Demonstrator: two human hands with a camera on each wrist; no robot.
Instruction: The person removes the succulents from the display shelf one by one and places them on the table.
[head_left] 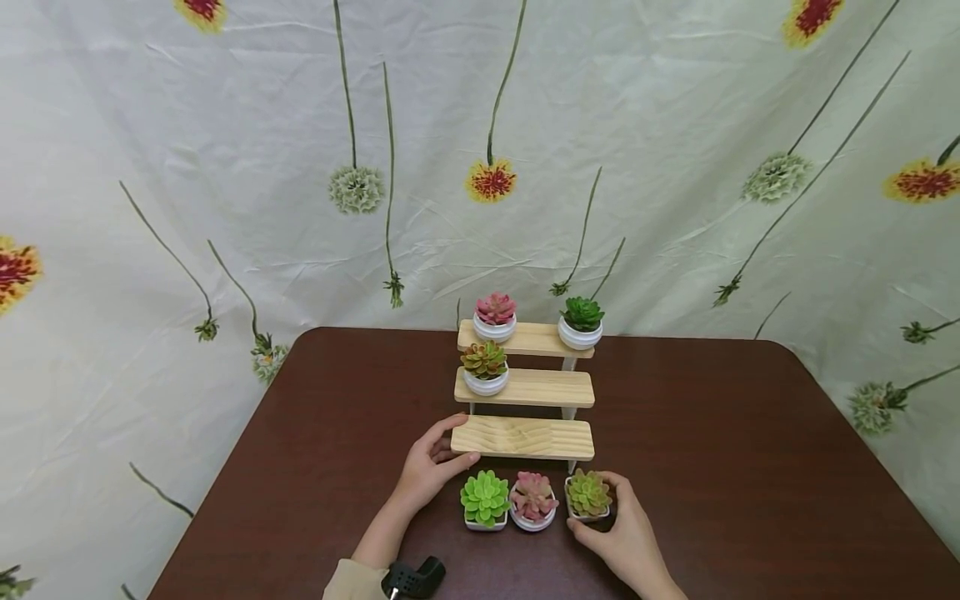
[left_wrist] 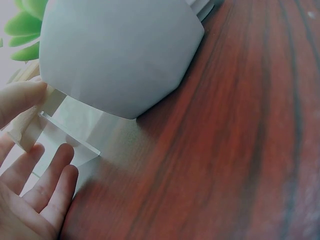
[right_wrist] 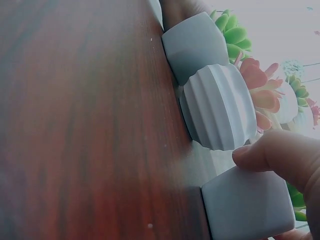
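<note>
A three-step wooden stand (head_left: 522,438) is gripped at the left end of its lowest board by my left hand (head_left: 423,477), thumb at the front edge. In the left wrist view, the thumb and fingers of that hand (left_wrist: 32,195) pinch the board's end (left_wrist: 27,127). My right hand (head_left: 628,537) holds a square-potted green succulent (head_left: 588,495) between thumb and fingers, just in front of the stand's right end. The right wrist view shows the thumb (right_wrist: 265,155) on that white pot (right_wrist: 247,202); the fingers are mostly hidden.
A bright green succulent (head_left: 485,500) and a pink one (head_left: 533,502) stand in front of the stand. The top board bears a pink plant (head_left: 495,317) and a dark green one (head_left: 582,323); the middle board holds an orange-green one (head_left: 485,367) at left. Behind the table hangs a flowered cloth (head_left: 285,167).
</note>
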